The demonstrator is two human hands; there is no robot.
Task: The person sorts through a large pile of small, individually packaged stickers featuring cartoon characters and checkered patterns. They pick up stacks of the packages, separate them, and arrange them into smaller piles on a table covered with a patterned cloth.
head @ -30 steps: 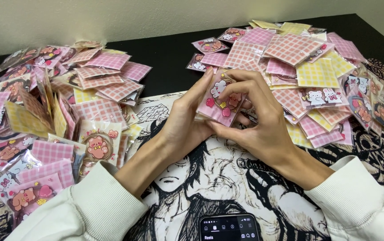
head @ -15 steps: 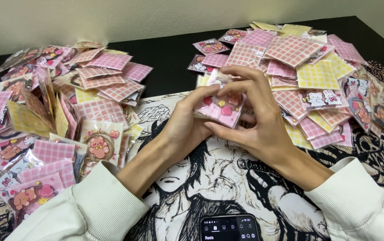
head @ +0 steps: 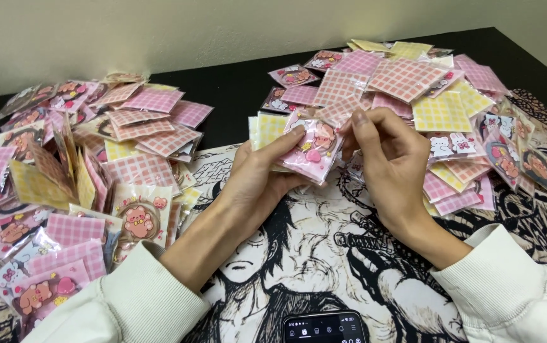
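My left hand (head: 255, 178) grips a small clear packet (head: 312, 151) printed with pink cartoon animals, thumb on top and fingers under it. My right hand (head: 393, 165) pinches the packet's upper right corner between thumb and forefinger. The packet tilts above a black-and-white cartoon mat (head: 324, 254). Both wrists wear white sleeves.
A big heap of pink and yellow checked packets (head: 83, 165) lies at the left, another heap (head: 426, 89) at the back right. A phone (head: 324, 327) with a lit screen sits at the near edge. Black tabletop (head: 241, 82) and a pale wall lie beyond.
My hands had closed over the packet half a second ago; now they have parted, the right hand drawn back to the packet's corner and its printed face shown again.
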